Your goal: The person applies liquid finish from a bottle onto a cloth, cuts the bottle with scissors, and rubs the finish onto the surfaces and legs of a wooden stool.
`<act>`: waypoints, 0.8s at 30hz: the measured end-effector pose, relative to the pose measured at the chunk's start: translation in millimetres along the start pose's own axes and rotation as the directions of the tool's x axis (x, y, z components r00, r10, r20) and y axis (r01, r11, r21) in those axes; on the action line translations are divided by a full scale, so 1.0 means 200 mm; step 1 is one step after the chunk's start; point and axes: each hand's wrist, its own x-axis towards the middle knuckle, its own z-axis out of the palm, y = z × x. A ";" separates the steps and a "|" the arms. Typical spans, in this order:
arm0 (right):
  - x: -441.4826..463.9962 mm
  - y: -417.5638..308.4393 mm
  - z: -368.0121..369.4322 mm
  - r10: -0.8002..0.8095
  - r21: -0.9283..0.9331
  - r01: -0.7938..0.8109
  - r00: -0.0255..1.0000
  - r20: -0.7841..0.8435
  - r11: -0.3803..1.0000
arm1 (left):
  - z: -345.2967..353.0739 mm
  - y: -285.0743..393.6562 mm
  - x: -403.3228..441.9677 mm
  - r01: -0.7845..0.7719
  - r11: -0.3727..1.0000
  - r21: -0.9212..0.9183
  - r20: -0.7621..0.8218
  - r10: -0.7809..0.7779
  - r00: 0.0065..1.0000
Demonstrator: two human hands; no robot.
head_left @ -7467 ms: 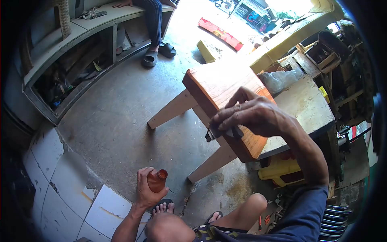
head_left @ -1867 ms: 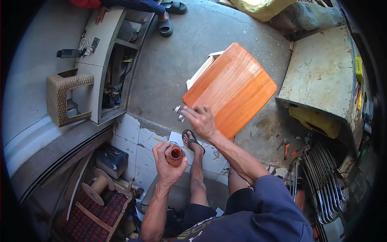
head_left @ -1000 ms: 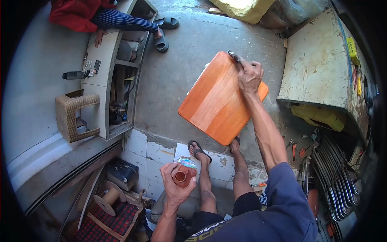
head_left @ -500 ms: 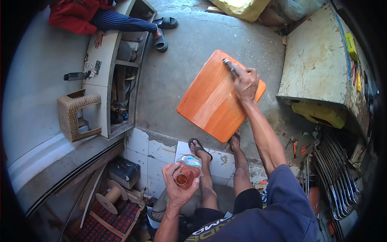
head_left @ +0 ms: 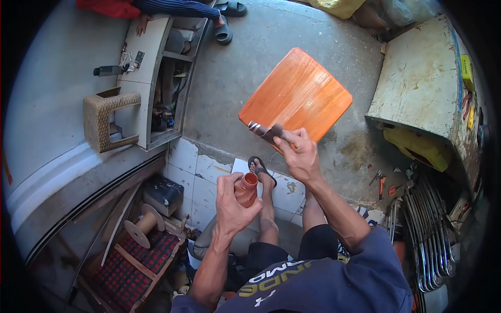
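My left hand (head_left: 232, 208) is closed around a clear plastic bottle (head_left: 246, 190) with reddish-brown liquid in it, its round mouth facing up. In my right hand (head_left: 300, 156) is a paintbrush (head_left: 267, 132) with a dark body and a shiny metal band, gripped between thumb and fingers. The brush is over the near left edge of an orange, glossy wooden board (head_left: 302, 94); whether it touches the board I cannot tell. The board lies in front of my feet with paler streaks on its surface, and what supports it is hidden.
A person's hand (head_left: 143, 25) rests on the low cabinet (head_left: 138, 73) at upper left, beside a woven stool (head_left: 112, 122). A worn white cabinet (head_left: 412, 78) stands right. Metal frames (head_left: 428, 235), pliers (head_left: 382, 188) and a wooden spool (head_left: 145, 227) lie around my legs.
My right hand has brought the paintbrush from the board's far part to its near left edge. My left hand has raised the bottle slightly away from me. The camera view has shifted.
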 end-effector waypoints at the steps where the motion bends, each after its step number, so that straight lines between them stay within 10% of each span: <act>1: 0.00 -0.09 -0.12 -0.039 0.108 0.033 0.998 0.055 0.994 | 0.01 0.01 0.02 0.008 1.000 0.025 0.005 -0.008 1.000; 4: -0.09 -0.22 -0.23 0.033 0.267 -0.094 0.974 0.225 0.959 | 0.02 0.10 0.05 0.058 0.990 0.128 0.046 -0.065 0.997; 10: -0.26 -0.22 -0.16 -0.217 0.225 0.197 0.974 0.068 0.954 | -0.02 0.23 0.09 0.148 0.920 0.364 0.088 -0.192 0.977; 18: -0.41 0.03 -0.03 0.215 0.305 -0.237 0.971 0.106 0.922 | 0.06 0.30 0.17 0.108 0.837 0.537 0.231 -0.269 0.935; 24: -0.36 0.15 0.04 0.394 0.645 -0.441 0.891 0.228 0.624 | 0.10 0.34 0.30 -0.036 0.783 0.621 0.285 -0.183 0.941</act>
